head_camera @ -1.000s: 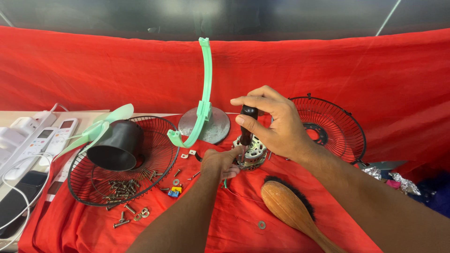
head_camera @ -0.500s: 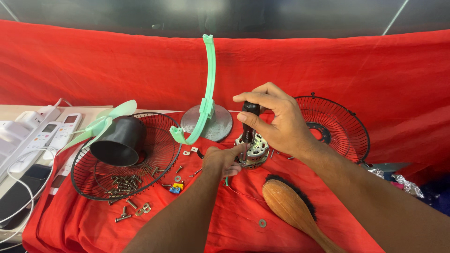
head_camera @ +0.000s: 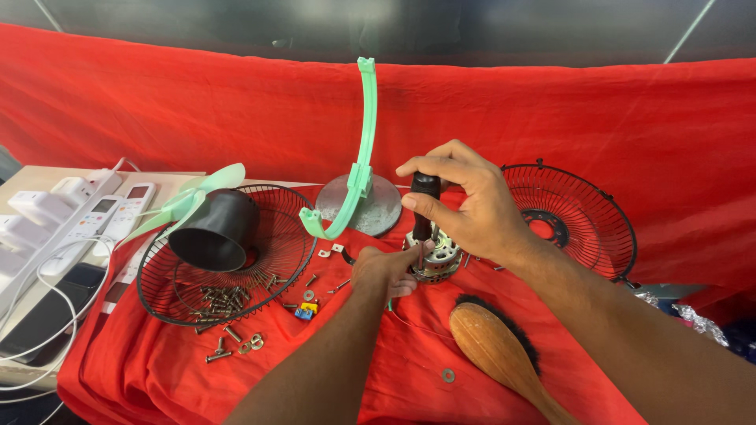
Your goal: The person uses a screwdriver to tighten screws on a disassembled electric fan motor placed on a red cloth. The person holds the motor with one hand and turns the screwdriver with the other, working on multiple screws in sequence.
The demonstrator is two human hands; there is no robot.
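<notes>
The right hand [head_camera: 472,208] is closed around a black screwdriver handle [head_camera: 425,189], held upright so the tip drops into the silver fan motor [head_camera: 431,258] near the middle of the red-draped surface [head_camera: 598,102]. The left hand [head_camera: 386,271] grips the motor's side, apparently to steady it. Loose screws [head_camera: 224,301] sit gathered in the black wire guard [head_camera: 283,236] toward the left edge, a wooden brush [head_camera: 496,350] near the front edge.

Red-draped table w/ dark wall behind

Red cloth [head_camera: 197,102] covers table and rises at back edge; dark glossy wall [head_camera: 236,24] above, faint light reflections. Bare beige tabletop [head_camera: 35,175] shows at left edge.
</notes>
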